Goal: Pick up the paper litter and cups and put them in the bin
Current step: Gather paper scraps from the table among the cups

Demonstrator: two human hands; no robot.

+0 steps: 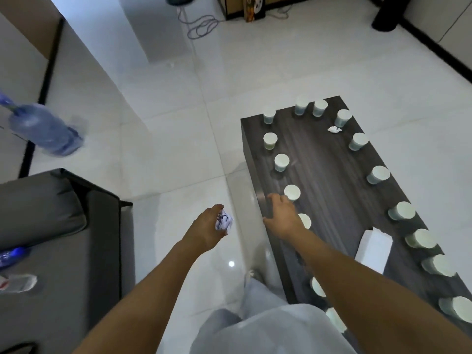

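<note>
Grey sofa [51, 226] sits far left, and the left hand [204, 229] hangs over the floor with fingers curled round a crumpled paper ball [224, 221]. Right hand [282, 215] hovers at the dark wood table [329, 159] edge, fingers spread, just beside a paper cup [292, 192]; more cups ring the tabletop, with a paper scrap [334, 129] near the far end.

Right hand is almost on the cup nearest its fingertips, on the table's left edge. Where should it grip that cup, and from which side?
Grip the cup around its side wall, just under the wider top. It stands upright with bare table around it, so the right hand, fingers spread beside it, can probably wrap it from the near-left side. The left hand holds the crumpled paper.
</note>
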